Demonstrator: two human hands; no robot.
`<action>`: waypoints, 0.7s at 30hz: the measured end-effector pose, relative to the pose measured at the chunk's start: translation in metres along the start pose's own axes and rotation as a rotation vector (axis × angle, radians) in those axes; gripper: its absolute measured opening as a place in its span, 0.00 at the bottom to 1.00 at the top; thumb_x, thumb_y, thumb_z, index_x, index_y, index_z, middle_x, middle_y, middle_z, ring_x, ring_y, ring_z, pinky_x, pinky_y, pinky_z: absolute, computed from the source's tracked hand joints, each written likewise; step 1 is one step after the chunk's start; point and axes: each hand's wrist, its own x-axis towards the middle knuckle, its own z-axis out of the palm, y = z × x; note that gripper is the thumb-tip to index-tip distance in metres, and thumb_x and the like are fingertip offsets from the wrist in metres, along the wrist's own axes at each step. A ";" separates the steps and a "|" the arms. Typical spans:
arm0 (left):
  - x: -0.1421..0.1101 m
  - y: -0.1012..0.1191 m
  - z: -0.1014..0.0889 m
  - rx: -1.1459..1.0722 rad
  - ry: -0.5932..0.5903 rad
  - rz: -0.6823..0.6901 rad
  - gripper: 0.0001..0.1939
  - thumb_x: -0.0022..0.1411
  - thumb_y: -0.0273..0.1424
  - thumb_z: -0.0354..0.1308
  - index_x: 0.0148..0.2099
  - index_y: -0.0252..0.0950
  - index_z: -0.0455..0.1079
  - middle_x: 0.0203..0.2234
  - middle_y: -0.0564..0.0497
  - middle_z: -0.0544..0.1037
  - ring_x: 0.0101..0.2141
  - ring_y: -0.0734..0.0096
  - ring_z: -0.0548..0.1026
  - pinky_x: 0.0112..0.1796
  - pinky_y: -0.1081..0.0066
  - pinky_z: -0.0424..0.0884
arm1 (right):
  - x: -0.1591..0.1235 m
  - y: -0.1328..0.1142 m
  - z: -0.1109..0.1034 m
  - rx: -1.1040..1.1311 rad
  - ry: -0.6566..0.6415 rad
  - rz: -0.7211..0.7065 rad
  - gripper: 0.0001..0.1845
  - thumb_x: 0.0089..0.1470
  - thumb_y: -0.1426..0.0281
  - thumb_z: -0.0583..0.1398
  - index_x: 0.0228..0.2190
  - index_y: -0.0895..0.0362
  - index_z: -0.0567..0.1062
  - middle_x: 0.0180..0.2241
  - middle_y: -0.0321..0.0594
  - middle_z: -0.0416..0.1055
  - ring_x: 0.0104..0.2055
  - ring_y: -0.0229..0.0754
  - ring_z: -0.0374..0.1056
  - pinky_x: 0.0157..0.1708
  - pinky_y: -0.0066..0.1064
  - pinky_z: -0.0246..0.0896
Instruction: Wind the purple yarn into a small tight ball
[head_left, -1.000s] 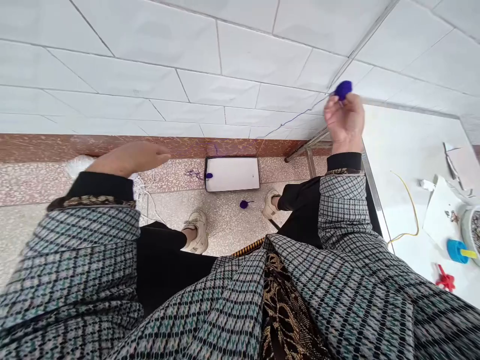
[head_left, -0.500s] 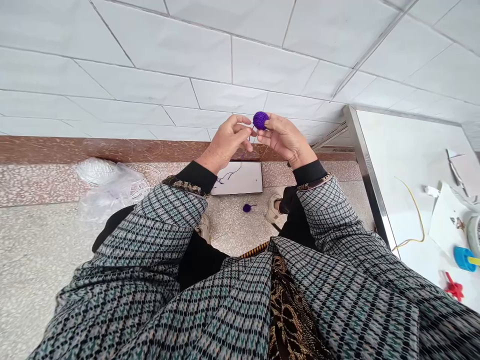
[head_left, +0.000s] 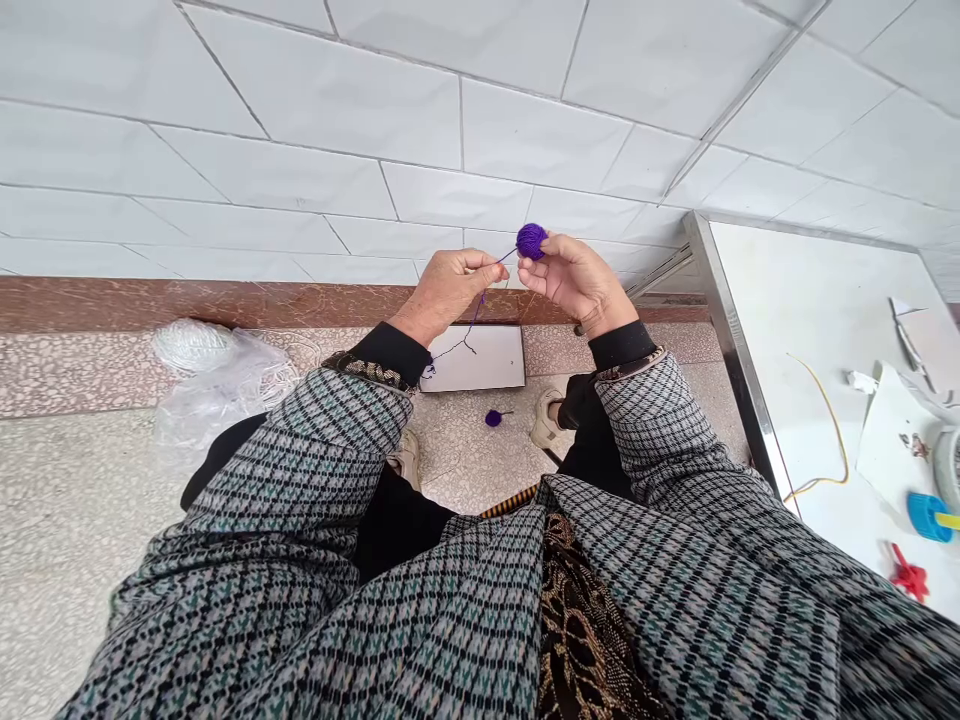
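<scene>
A small purple yarn ball (head_left: 531, 241) is gripped between the thumb and fingers of my right hand (head_left: 576, 280). From the ball a strand of purple yarn (head_left: 475, 320) runs to my left hand (head_left: 450, 288), whose thumb and forefinger pinch it. Below the pinch the strand hangs slack, with a kinked, branching end over a white shallow box (head_left: 487, 362) on the floor. Behind my left cuff, part of the yarn is hidden. On the floor below the box lies a smaller purple ball (head_left: 493, 417) with a short tail.
White yarn in a clear plastic bag (head_left: 225, 370) lies on the floor at left. A metal-edged white table (head_left: 802, 330) on the right bears a yellow cord (head_left: 832, 420), a blue cap (head_left: 928, 517) and a red object (head_left: 909, 575). The tiled wall (head_left: 420, 120) rises ahead.
My left fingers have closed to a pinch on the strand, which now stretches straight to the ball. The right hand and ball have shifted slightly right, and the hanging yarn has swung.
</scene>
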 end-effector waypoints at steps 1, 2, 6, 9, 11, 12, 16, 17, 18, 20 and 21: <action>0.000 0.001 0.000 -0.021 -0.002 -0.012 0.08 0.66 0.28 0.67 0.32 0.34 0.79 0.27 0.51 0.79 0.33 0.70 0.74 0.38 0.72 0.71 | 0.000 0.000 -0.001 0.002 0.001 -0.001 0.09 0.64 0.78 0.67 0.37 0.55 0.72 0.30 0.34 0.76 0.32 0.34 0.75 0.37 0.23 0.78; 0.000 0.002 0.000 -0.063 -0.009 -0.035 0.09 0.67 0.27 0.67 0.32 0.33 0.79 0.27 0.51 0.79 0.33 0.70 0.75 0.40 0.72 0.73 | 0.001 0.000 -0.003 0.003 0.001 -0.002 0.09 0.64 0.77 0.67 0.37 0.55 0.73 0.30 0.34 0.76 0.32 0.34 0.74 0.37 0.23 0.79; -0.004 0.009 0.000 -0.342 -0.114 -0.245 0.11 0.73 0.27 0.63 0.34 0.33 0.75 0.20 0.57 0.68 0.21 0.77 0.66 0.36 0.72 0.76 | 0.000 -0.003 -0.007 -0.010 -0.009 0.010 0.08 0.65 0.74 0.69 0.40 0.55 0.74 0.32 0.35 0.78 0.31 0.34 0.73 0.36 0.23 0.79; -0.005 0.014 0.000 -0.411 -0.160 -0.376 0.08 0.74 0.24 0.60 0.38 0.34 0.75 0.17 0.61 0.61 0.16 0.81 0.53 0.24 0.76 0.66 | 0.000 -0.005 -0.010 -0.026 -0.024 0.026 0.09 0.66 0.72 0.69 0.41 0.56 0.74 0.33 0.36 0.78 0.32 0.34 0.74 0.37 0.24 0.79; -0.005 0.015 0.001 -0.420 -0.130 -0.379 0.07 0.72 0.20 0.62 0.40 0.35 0.72 0.19 0.61 0.63 0.16 0.82 0.52 0.21 0.79 0.57 | 0.001 -0.007 -0.012 -0.028 -0.024 0.010 0.08 0.68 0.70 0.69 0.42 0.56 0.74 0.34 0.37 0.78 0.33 0.34 0.74 0.38 0.23 0.79; -0.005 0.014 0.002 -0.426 -0.102 -0.356 0.08 0.70 0.19 0.63 0.39 0.36 0.71 0.20 0.61 0.64 0.16 0.83 0.52 0.21 0.80 0.54 | 0.002 -0.008 -0.013 -0.026 -0.020 -0.008 0.09 0.69 0.69 0.69 0.42 0.56 0.74 0.35 0.37 0.78 0.33 0.34 0.74 0.38 0.23 0.79; -0.001 0.009 0.006 -0.363 0.012 -0.236 0.12 0.64 0.17 0.66 0.33 0.36 0.69 0.22 0.60 0.66 0.18 0.83 0.55 0.20 0.80 0.48 | 0.006 -0.011 -0.020 -0.053 -0.027 -0.084 0.13 0.69 0.65 0.72 0.46 0.56 0.75 0.37 0.36 0.78 0.35 0.35 0.75 0.39 0.23 0.81; 0.000 0.008 0.007 -0.332 0.035 -0.215 0.11 0.64 0.17 0.65 0.32 0.35 0.70 0.22 0.58 0.68 0.19 0.83 0.57 0.20 0.80 0.49 | 0.007 -0.011 -0.022 -0.065 -0.036 -0.092 0.15 0.68 0.64 0.73 0.47 0.55 0.75 0.37 0.36 0.78 0.36 0.35 0.75 0.40 0.23 0.81; 0.001 0.006 0.007 -0.305 0.053 -0.195 0.11 0.65 0.17 0.65 0.31 0.34 0.72 0.23 0.56 0.71 0.20 0.82 0.61 0.21 0.80 0.52 | 0.007 -0.011 -0.023 -0.072 -0.043 -0.095 0.16 0.67 0.64 0.74 0.47 0.55 0.75 0.38 0.36 0.78 0.36 0.35 0.76 0.40 0.24 0.81; 0.002 0.004 0.007 -0.281 0.066 -0.158 0.11 0.66 0.17 0.64 0.31 0.32 0.74 0.25 0.52 0.75 0.24 0.80 0.68 0.24 0.81 0.60 | 0.007 -0.010 -0.023 -0.062 -0.044 -0.091 0.16 0.66 0.64 0.75 0.47 0.55 0.76 0.39 0.36 0.79 0.37 0.35 0.76 0.41 0.24 0.82; 0.002 0.004 0.006 -0.283 0.044 -0.159 0.12 0.67 0.18 0.63 0.30 0.32 0.75 0.25 0.51 0.76 0.25 0.79 0.70 0.26 0.82 0.64 | 0.006 -0.010 -0.023 -0.048 -0.039 -0.087 0.16 0.66 0.65 0.75 0.47 0.56 0.76 0.39 0.37 0.79 0.38 0.35 0.76 0.42 0.24 0.82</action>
